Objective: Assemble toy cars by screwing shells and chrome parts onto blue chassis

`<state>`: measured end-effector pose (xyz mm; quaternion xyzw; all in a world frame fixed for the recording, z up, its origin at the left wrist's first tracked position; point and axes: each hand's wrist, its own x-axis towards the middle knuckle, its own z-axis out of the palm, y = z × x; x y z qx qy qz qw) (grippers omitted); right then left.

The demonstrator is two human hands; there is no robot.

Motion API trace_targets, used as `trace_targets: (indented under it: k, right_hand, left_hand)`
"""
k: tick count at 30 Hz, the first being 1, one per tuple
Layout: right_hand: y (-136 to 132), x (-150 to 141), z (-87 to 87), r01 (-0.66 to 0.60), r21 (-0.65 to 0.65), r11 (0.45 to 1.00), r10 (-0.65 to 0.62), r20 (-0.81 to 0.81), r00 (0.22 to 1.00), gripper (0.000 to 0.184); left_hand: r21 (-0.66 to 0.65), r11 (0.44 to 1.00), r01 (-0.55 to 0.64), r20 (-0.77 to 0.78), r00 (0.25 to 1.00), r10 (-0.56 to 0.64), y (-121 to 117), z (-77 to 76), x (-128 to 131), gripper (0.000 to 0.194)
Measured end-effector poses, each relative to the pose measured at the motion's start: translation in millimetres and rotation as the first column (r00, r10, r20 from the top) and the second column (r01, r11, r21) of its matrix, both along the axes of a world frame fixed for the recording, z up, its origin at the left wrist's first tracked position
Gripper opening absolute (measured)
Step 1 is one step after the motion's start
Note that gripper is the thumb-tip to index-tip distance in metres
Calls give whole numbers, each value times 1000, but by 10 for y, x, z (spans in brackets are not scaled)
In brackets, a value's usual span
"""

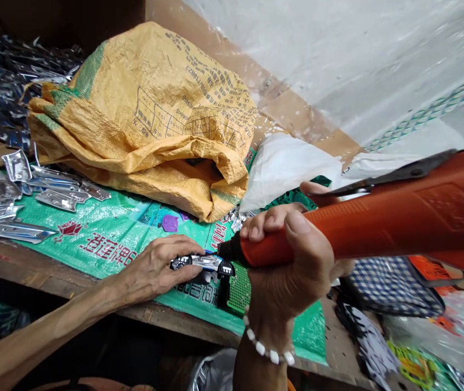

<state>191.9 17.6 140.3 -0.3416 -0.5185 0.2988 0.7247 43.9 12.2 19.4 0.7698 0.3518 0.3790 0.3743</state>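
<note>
My left hand (161, 266) pinches a small black and silver metal-and-plastic part (205, 263) between thumb and fingers, just above the green printed sheet (105, 239). Wrapped around the front of a red electric screwdriver (362, 217) is my right hand (297, 250), with a white-beaded bracelet at the wrist. The screwdriver's black nose (230, 250) points left, its tip at the upper edge of the part. I cannot make out whether the bit touches a screw. Just right of the part lies a green perforated tray (239, 290), partly behind my right hand.
Shiny metal plates (58, 195) lie at the left, with a large pile (7, 81) behind. A crumpled yellow woven sack (150, 114) stands at the back beside a white bag (289, 168). A purple piece (170, 222) rests on the sheet. A checkered cloth item (390, 285) is at right.
</note>
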Motion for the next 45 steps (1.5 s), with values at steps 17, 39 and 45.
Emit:
trace_targets:
  k: [17, 39, 45]
  right_hand:
    - [-73, 51, -40, -167, 37, 985, 168, -37, 985, 11]
    - [-53, -33, 26, 19, -39, 999, -23, -118, 993, 21]
    - [-38, -43, 72, 85, 2, 996, -84, -139, 987, 35]
  left_hand:
    - [-54, 999, 1, 34, 999, 1, -2, -22, 25, 23]
    - [118, 992, -36, 39, 999, 31, -35, -75, 35, 27]
    - [332, 935, -124, 44, 992, 116, -27, -105, 23, 29]
